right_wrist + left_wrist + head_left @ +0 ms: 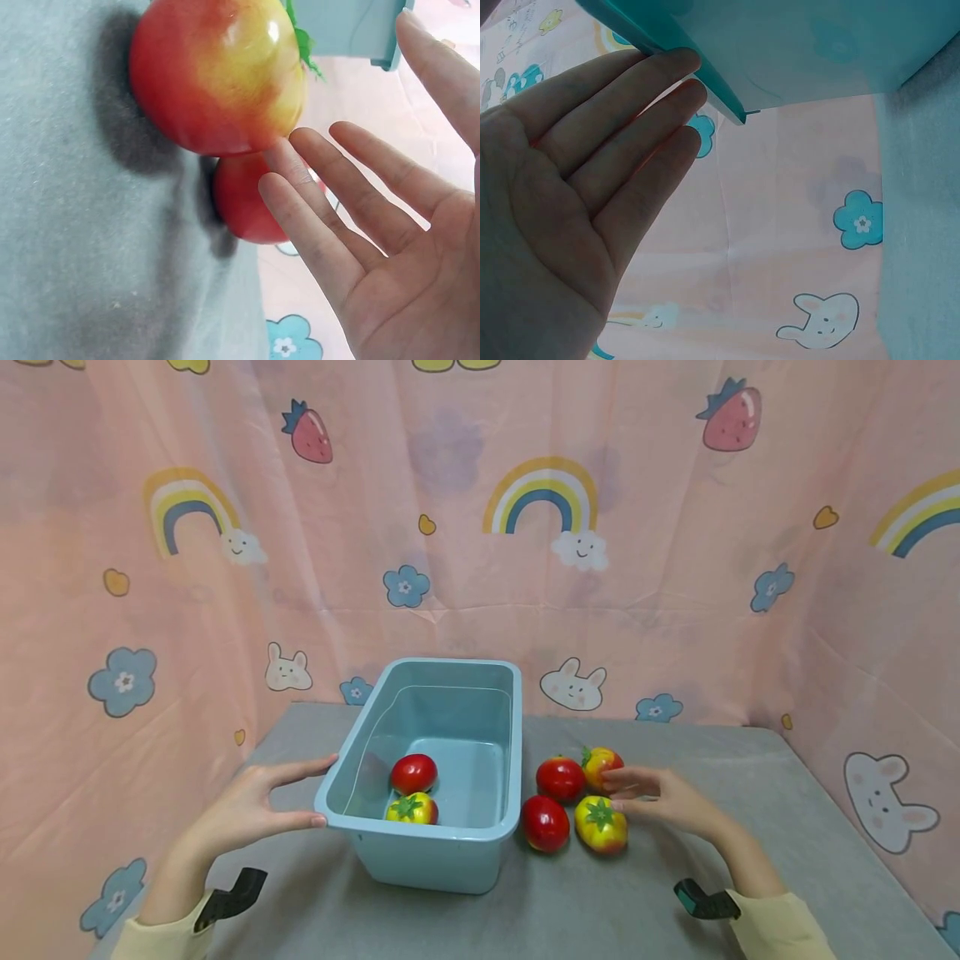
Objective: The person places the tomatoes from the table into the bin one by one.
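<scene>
A light blue plastic bin [427, 832] has a red tomato [414, 773] and a yellow-red tomato with a green leafy top [420, 810] lying inside. My left hand [243, 806] touches the bin's left rim with straight fingertips, the thumb at the near corner; in the left wrist view the fingers lie at the rim's underside. Right of the bin sit two red tomatoes [546, 823] and two yellow-red ones, a near one [600, 827] and a far one [597, 762]. My right hand [667, 797], fingers spread and relaxed, is beside the yellow-red pair, nothing in its grasp.
A grey cloth [750, 793] covers the table. Behind and at the sides hangs a pink curtain [465, 635] with rainbows, rabbits and flowers. Each wrist wears a black strap-on mount [238, 893], below pale yellow sleeves [780, 931].
</scene>
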`<state>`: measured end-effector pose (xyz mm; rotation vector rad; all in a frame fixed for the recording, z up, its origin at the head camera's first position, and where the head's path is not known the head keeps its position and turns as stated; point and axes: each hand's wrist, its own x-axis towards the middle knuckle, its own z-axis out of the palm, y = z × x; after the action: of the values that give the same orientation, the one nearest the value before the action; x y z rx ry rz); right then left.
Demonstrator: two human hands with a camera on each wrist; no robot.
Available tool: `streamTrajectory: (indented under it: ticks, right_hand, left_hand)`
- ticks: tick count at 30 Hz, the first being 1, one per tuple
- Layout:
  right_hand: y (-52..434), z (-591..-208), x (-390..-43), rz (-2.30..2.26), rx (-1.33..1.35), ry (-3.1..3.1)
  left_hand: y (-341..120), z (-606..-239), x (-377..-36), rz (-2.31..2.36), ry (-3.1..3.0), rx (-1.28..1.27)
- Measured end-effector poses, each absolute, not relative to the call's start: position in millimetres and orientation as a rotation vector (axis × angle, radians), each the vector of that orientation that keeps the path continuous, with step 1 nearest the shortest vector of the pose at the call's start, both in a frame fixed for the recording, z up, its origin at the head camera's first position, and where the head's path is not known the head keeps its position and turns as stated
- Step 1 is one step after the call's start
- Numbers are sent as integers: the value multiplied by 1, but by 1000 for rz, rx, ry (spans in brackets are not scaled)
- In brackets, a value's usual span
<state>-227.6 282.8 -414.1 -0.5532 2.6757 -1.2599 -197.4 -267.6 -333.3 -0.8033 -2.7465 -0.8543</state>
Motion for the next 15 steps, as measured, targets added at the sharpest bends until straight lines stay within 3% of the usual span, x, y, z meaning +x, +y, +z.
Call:
streamTrajectory:
  ticks: [15]
  right_hand:
    - [284,-423,-224,-1231,-513,2657]
  left_hand:
    - [-268,-334,-198,-841,-2748,-792]
